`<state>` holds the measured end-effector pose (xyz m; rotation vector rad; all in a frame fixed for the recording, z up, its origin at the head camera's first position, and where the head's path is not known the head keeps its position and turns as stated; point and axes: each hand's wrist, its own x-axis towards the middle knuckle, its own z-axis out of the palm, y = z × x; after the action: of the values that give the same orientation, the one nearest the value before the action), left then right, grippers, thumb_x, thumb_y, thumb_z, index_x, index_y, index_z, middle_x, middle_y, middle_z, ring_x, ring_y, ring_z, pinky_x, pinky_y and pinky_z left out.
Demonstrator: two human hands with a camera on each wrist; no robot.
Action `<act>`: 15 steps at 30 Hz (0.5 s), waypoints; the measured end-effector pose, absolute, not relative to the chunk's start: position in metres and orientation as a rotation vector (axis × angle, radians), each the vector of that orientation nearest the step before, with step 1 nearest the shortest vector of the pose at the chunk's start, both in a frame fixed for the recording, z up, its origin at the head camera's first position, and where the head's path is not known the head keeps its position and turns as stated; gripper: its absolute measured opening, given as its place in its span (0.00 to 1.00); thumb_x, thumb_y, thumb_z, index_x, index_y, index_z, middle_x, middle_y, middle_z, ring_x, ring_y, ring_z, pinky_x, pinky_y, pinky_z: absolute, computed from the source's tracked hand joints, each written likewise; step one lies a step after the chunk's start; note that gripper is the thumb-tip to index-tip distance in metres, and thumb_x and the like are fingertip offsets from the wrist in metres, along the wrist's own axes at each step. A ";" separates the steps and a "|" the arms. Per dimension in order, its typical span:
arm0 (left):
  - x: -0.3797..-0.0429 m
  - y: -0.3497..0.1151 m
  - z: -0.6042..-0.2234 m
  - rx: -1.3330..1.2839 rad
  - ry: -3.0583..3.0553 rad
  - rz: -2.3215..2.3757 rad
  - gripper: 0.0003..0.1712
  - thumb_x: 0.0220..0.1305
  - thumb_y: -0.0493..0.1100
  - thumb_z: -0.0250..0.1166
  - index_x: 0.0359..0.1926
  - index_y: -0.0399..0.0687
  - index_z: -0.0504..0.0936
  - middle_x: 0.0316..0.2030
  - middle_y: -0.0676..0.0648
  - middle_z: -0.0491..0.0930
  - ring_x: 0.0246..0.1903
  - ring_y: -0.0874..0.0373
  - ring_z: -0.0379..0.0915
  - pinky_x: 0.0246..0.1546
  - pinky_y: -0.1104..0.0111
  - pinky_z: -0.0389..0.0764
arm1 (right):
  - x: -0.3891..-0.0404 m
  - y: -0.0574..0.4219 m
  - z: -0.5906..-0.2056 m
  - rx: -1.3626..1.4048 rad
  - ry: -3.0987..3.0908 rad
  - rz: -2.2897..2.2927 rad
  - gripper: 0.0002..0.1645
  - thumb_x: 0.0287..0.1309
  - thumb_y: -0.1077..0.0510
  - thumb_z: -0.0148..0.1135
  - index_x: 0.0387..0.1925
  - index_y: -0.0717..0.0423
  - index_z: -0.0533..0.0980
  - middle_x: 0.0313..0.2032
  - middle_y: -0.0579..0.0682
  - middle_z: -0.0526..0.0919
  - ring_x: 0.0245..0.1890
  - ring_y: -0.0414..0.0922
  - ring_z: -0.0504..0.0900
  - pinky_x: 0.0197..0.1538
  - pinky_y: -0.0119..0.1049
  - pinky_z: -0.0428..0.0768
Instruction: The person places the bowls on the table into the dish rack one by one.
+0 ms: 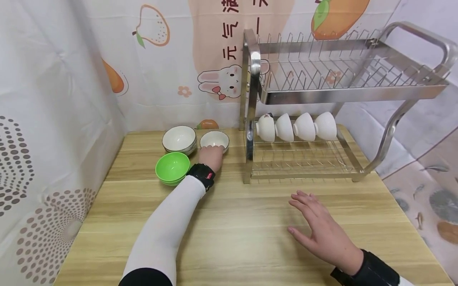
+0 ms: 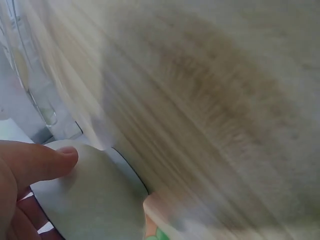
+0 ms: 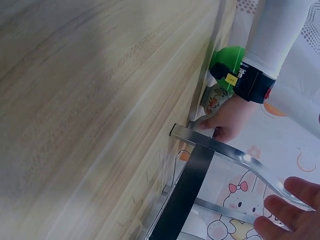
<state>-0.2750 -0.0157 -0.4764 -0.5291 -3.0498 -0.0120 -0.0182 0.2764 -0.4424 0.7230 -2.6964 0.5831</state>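
Observation:
At the back of the table my left hand point(image 1: 212, 157) pinches a small white bowl point(image 1: 214, 138) by its near rim. The left wrist view shows the thumb point(image 2: 50, 161) against the outer wall of this white bowl point(image 2: 100, 195), with the other fingers at its dark rim. Just left of it stands a stack of white bowls point(image 1: 179, 137) with dark rims, and nearer to me a stack of green bowls point(image 1: 173, 167). My right hand point(image 1: 322, 228) is over the table in front of the rack, fingers spread and holding nothing.
A two-tier metal dish rack point(image 1: 352, 97) stands at the back right. On its lower tier several white bowls point(image 1: 304, 127) lean on their sides in a row. A printed curtain point(image 1: 161, 79) hangs behind the wooden table point(image 1: 229, 238).

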 end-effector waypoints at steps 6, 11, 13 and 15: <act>-0.266 -0.017 -0.478 -0.566 -3.032 -0.048 0.12 0.71 0.37 0.56 0.48 0.49 0.84 0.40 0.45 0.86 0.39 0.47 0.81 0.37 0.55 0.81 | -0.018 0.273 -0.444 0.735 -2.691 0.591 0.40 0.66 0.35 0.55 0.64 0.62 0.70 0.65 0.55 0.70 0.70 0.54 0.63 0.76 0.38 0.45; -0.254 -0.018 -0.480 -0.645 -3.016 -0.044 0.12 0.70 0.36 0.56 0.49 0.48 0.82 0.40 0.45 0.85 0.39 0.47 0.80 0.35 0.56 0.82 | -0.017 0.270 -0.444 0.743 -2.687 0.594 0.40 0.68 0.33 0.49 0.64 0.62 0.70 0.65 0.55 0.71 0.69 0.53 0.63 0.76 0.38 0.46; -0.249 -0.019 -0.481 -0.675 -2.999 -0.036 0.12 0.69 0.36 0.57 0.50 0.48 0.82 0.40 0.45 0.85 0.39 0.47 0.80 0.35 0.56 0.81 | -0.017 0.269 -0.444 0.748 -2.685 0.601 0.40 0.69 0.32 0.48 0.64 0.61 0.70 0.65 0.55 0.71 0.69 0.53 0.63 0.76 0.38 0.46; -0.242 -0.019 -0.480 -0.698 -2.986 -0.028 0.12 0.69 0.36 0.58 0.50 0.47 0.82 0.40 0.46 0.85 0.39 0.48 0.79 0.35 0.57 0.81 | -0.017 0.268 -0.444 0.751 -2.682 0.606 0.40 0.69 0.32 0.47 0.63 0.61 0.70 0.64 0.55 0.72 0.69 0.54 0.64 0.76 0.39 0.46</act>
<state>-0.2424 -0.0188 -0.4800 -0.6976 -2.9857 -0.0284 -0.0166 0.2684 -0.4440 0.7506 -2.6816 0.6058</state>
